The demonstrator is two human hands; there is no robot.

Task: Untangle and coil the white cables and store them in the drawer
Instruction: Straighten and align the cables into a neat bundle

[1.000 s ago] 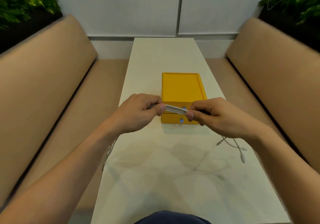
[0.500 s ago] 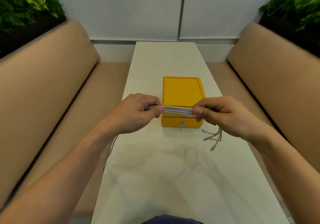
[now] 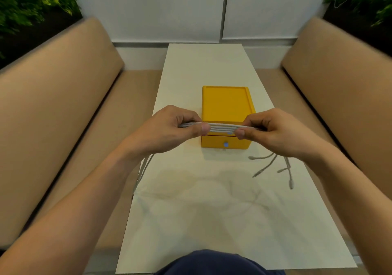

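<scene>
A bundle of white cables [image 3: 222, 127] runs flat and taut between my two hands, just in front of the yellow drawer box [image 3: 227, 105]. My left hand [image 3: 167, 130] pinches the bundle's left part and my right hand [image 3: 273, 130] pinches its right part. Several plug ends [image 3: 275, 166] hang loose under my right wrist over the table. More strands [image 3: 144, 168] drop below my left wrist past the table's left edge. The lower drawer [image 3: 214, 142] with its blue knob looks closed.
The narrow white table [image 3: 203, 211] runs between two tan padded benches [image 3: 53, 105] and ends at a white wall. Green plants [image 3: 31, 0] stand behind both bench backs. My dark-clothed lap shows at the bottom edge.
My hands have drawn further apart, so a longer stretch of the bundle shows between them. The loose plug ends at the right have shifted and fanned out.
</scene>
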